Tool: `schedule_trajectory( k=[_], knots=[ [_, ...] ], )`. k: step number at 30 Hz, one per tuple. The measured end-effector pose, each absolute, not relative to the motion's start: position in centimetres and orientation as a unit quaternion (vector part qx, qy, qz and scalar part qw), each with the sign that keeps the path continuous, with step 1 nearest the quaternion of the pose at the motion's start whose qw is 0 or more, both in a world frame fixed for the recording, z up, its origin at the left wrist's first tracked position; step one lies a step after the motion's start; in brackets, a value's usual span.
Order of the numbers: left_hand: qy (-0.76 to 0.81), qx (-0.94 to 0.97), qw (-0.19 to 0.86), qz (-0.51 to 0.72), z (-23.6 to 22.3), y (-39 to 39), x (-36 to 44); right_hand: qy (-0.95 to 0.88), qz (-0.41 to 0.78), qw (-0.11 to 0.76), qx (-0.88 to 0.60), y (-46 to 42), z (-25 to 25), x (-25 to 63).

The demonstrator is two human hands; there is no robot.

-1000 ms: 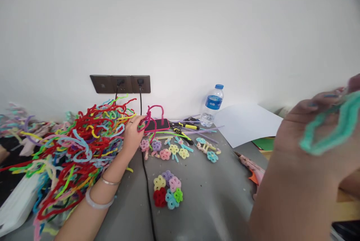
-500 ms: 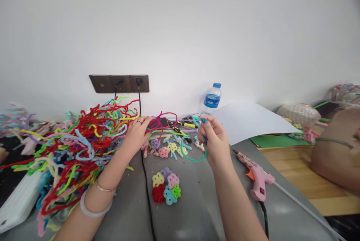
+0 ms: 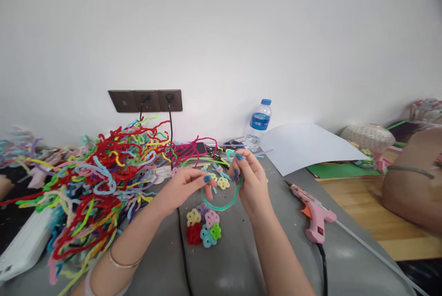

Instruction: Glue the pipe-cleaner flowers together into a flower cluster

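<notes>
A turquoise pipe cleaner (image 3: 221, 207) is bent into a loose U above the table, between my two hands. My right hand (image 3: 251, 181) is closed around its right part, and a short curl of it sticks out past the fingertips. The fingers of my left hand (image 3: 184, 191) pinch the loop's left end. Below lies a cluster of small pipe-cleaner flowers (image 3: 208, 236) in yellow, purple, pink, red, blue and green. Behind my hands are more small flowers (image 3: 223, 183), partly hidden. Magenta pipe cleaners (image 3: 188, 151) lie tangled by a phone (image 3: 200, 148).
A large heap of coloured pipe cleaners (image 3: 103, 181) covers the left side. At the back stands a water bottle (image 3: 259, 123) near white paper (image 3: 307, 146). A pink glue gun (image 3: 316, 217) lies right. A black cable (image 3: 183, 250) crosses the table. Another person's arm (image 3: 414, 181) is far right.
My right hand has come in from the far right with the turquoise pipe cleaner. My left hand has let go of the magenta pipe cleaners and moved to the turquoise loop's left end.
</notes>
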State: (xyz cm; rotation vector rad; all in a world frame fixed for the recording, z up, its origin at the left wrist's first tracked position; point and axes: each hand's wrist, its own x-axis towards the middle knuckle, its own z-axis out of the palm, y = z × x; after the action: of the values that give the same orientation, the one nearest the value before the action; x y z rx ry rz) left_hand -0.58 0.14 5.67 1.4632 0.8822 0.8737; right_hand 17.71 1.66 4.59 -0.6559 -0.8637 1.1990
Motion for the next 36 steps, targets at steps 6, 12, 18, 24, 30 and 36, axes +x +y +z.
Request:
schedule_trajectory(
  k=[6, 12, 18, 24, 30, 36],
  knots=[
    [0.381, 0.388, 0.622, 0.563, 5.3, -0.8, -3.4, -0.211, 0.629, 0.697, -0.272, 1.5, 4.0, 20.6],
    [0.362, 0.263, 0.638, 0.626, 4.3, -2.0, -4.1, -0.142, 0.681, 0.678, -0.237, 0.8, 2.8, 22.2],
    [0.343, 0.159, 0.665, 0.644, 3.4, -3.4, -3.8, -0.154, 0.712, 0.66, -0.184, -1.0, 2.5, 22.7],
    [0.354, 0.061, 0.647, 0.672, 3.6, -3.8, -3.1, -0.122, 0.662, 0.706, -0.22, -2.0, 2.0, 22.2],
    [0.367, 0.013, 0.6, 0.711, 3.8, -5.2, -1.3, -0.137, 0.526, 0.789, -0.287, -1.3, -0.2, 21.7],
    [0.378, 0.011, 0.592, 0.712, 2.9, -5.5, 1.1, -0.134, 0.518, 0.796, -0.282, -0.9, -0.7, 20.5]
  ],
)
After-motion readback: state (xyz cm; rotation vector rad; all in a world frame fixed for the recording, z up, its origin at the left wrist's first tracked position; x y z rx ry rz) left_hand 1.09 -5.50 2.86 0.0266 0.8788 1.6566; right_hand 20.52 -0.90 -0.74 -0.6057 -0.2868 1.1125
